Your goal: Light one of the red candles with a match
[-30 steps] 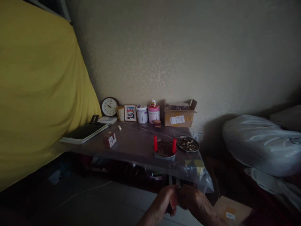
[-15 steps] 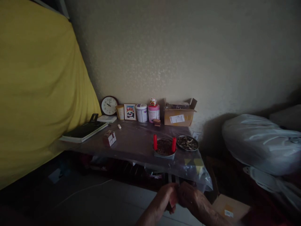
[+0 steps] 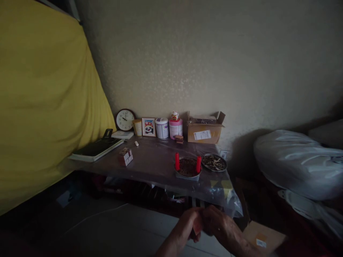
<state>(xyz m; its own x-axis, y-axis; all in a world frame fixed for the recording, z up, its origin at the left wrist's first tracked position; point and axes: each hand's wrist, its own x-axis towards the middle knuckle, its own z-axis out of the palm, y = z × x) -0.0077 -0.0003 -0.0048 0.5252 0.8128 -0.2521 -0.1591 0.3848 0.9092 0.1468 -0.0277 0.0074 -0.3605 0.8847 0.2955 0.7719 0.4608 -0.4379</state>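
Observation:
My left hand and my right hand are held together low in the view, in front of the table's near edge. Both have their fingers curled round a small reddish thing between them; the dim light hides what it is. On the plastic-covered table beyond stands a round dish with two red candles at its rim. A second metal dish with used matchsticks lies to its right.
Along the wall stand a clock, a small picture frame, two tubs and an open cardboard box. A notebook and a puzzle cube lie at the left. Yellow curtain at left, white bag at right.
Both hands stay pressed together and shift very slightly upward. The view barely moves.

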